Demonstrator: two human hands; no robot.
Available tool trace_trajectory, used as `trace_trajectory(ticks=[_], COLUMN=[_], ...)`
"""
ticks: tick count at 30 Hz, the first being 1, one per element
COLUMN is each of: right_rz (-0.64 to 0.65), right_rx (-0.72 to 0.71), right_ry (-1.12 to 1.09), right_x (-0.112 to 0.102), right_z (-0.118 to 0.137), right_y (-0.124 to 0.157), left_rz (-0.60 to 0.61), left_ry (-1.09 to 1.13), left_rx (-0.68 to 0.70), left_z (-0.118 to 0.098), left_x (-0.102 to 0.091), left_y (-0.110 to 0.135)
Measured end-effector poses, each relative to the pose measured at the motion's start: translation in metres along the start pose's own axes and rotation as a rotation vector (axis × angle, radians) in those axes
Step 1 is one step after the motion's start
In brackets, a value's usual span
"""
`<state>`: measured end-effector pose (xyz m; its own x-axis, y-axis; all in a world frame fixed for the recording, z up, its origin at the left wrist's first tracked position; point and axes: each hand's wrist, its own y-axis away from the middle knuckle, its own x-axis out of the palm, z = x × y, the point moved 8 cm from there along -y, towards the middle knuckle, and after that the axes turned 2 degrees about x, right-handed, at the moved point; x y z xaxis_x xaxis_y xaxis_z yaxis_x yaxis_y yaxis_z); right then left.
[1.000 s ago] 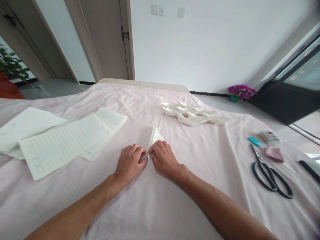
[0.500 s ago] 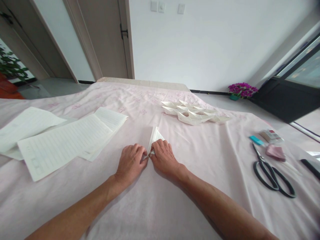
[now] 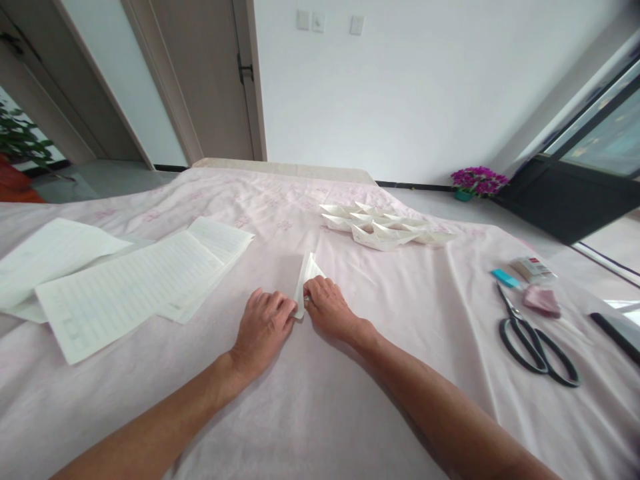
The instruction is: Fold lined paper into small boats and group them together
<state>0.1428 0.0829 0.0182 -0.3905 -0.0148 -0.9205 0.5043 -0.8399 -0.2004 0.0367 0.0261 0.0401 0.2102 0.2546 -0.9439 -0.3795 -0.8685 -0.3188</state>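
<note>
A small folded white paper (image 3: 306, 277) lies on the pink cloth (image 3: 310, 400) in the middle. My left hand (image 3: 263, 327) rests beside its near corner, fingers curled and pressed against the paper's left edge. My right hand (image 3: 327, 309) covers the paper's right side, fingers bent and pinching the near corner. Both hands meet at that corner. Only the far pointed part of the paper shows above the fingers.
Lined paper sheets (image 3: 130, 283) lie at the left. Several folded paper boats (image 3: 383, 227) sit behind. Black scissors (image 3: 533, 340), a blue item (image 3: 504, 278), a small packet (image 3: 534, 269) and a pink object (image 3: 543, 300) lie at the right. A purple potted plant (image 3: 477, 181) stands on the floor.
Both hands stayed at the paper's near corner, their fingers shifting slightly on the fold. The view moved a little.
</note>
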Motion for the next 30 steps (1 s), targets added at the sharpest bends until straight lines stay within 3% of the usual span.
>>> trace_trajectory(ticks=[4,9,14,16,24,28,30], right_rz=[-0.048,-0.211,-0.099,-0.058,-0.086,-0.152,-0.124], right_rx=[-0.048,0.004,-0.208,-0.226,-0.021,0.23,0.343], right_ry=[-0.122,-0.396,-0.2,-0.119,-0.054,0.007,0.004], right_x=[0.0,-0.015,-0.019,-0.018,-0.021,-0.023,-0.022], right_z=[-0.006,-0.015,0.015,0.016,-0.017,-0.038,-0.046], right_y=[-0.001,0.008,0.02,0.022,-0.004,-0.027,-0.035], left_rz=[-0.031,-0.078,-0.044,-0.031,-0.036,-0.069,-0.079], left_ry=[0.005,0.032,-0.013,-0.025,0.091,0.126,0.126], left_rx=[0.068,0.153,0.18,0.187,0.282,0.253,0.225], left_z=[-0.005,-0.01,-0.013,-0.014,-0.011,-0.007,-0.006], left_x=[-0.004,-0.008,-0.008,-0.008,-0.006,-0.006,-0.004], left_y=[0.008,0.02,0.021,0.021,0.016,0.009,0.005])
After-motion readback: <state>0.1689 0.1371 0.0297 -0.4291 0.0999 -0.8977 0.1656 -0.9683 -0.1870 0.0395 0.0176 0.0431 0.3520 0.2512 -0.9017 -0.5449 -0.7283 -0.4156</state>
